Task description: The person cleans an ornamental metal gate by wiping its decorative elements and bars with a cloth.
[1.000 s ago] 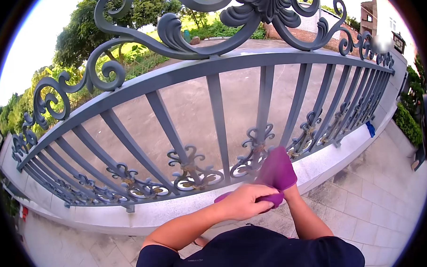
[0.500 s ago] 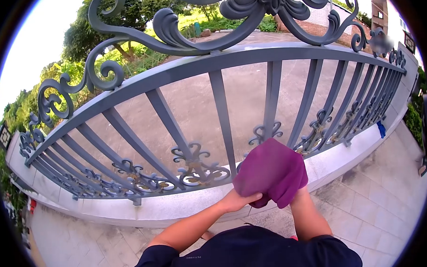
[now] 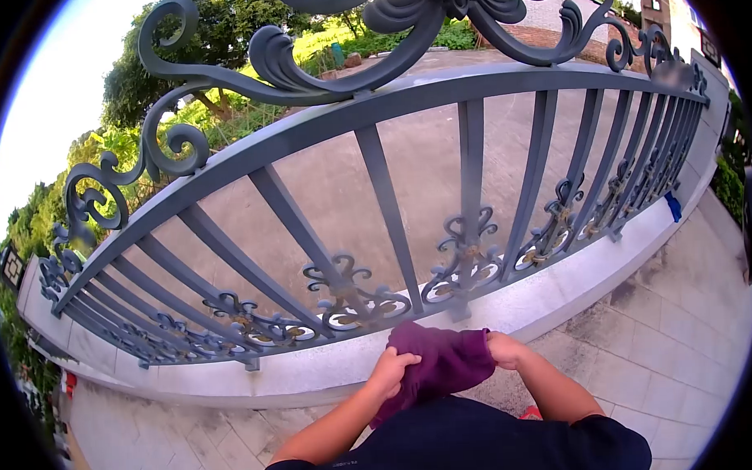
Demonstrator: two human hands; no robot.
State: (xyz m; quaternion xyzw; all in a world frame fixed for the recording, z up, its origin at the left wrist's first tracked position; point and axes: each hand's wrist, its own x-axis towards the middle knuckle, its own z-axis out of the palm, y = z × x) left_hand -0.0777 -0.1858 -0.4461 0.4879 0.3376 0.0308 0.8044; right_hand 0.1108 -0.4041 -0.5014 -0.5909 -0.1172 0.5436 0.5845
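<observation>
A dark purple cloth [image 3: 437,361] hangs between my two hands, close in front of my torso. My left hand [image 3: 392,372] grips its left upper edge, thumb on top. At the cloth's right upper corner my right hand [image 3: 506,350] is closed on the fabric. Just beyond the hands stands a grey metal railing [image 3: 377,185] with upright bars and curled ornaments, set on a pale stone ledge [image 3: 314,371]. The cloth's upper edge overlaps the ledge in view; whether it touches the stone I cannot tell.
A blue cloth [image 3: 673,207] lies on the ledge at the right end. Paved floor [image 3: 644,333] runs along the near side of the ledge. Large scrolls [image 3: 329,79] rise above the top rail. A small red object [image 3: 71,383] is at the far left.
The purple cloth was bunched over my right hand; now it is stretched between both hands. Both hands have come lower and nearer my body, and they are farther apart.
</observation>
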